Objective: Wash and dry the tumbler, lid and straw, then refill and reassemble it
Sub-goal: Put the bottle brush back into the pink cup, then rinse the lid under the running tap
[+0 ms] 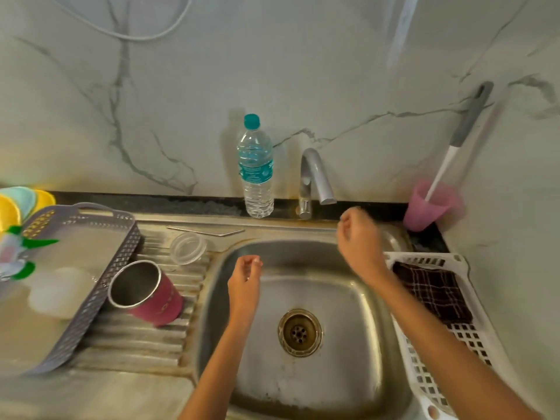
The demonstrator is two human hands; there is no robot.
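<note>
1. Left hand [246, 278]: fingers loosely curled, fingertips drawn together, holding nothing. It hangs over the left part of the sink [339, 377] and touches no item.
2. Right hand [360, 241]: fingers loosely curled, slightly blurred, holding nothing. It sits over the sink's back right corner, just below and right of the tap [313, 177].
3. Tumbler [147, 294]: pink outside, steel inside. It lies tilted on the ribbed drainboard [142, 344], with its open rim against the wall of the grey basket [91, 310].
4. Lid [188, 248]: clear, on the drainboard behind the tumbler and apart from it.
5. Straw [206, 231]: metal, bent at 1 end, flat on the ledge just behind the lid.
6. Water bottle [257, 168]: capped and upright at the wall, just left of the tap.
7. Edges: a white basket [424, 383] holding a dark checked cloth [433, 294] borders the sink's right rim, under the right forearm.
8. Open room: the basin around the drain [300, 332] lies bare between both forearms.
</note>
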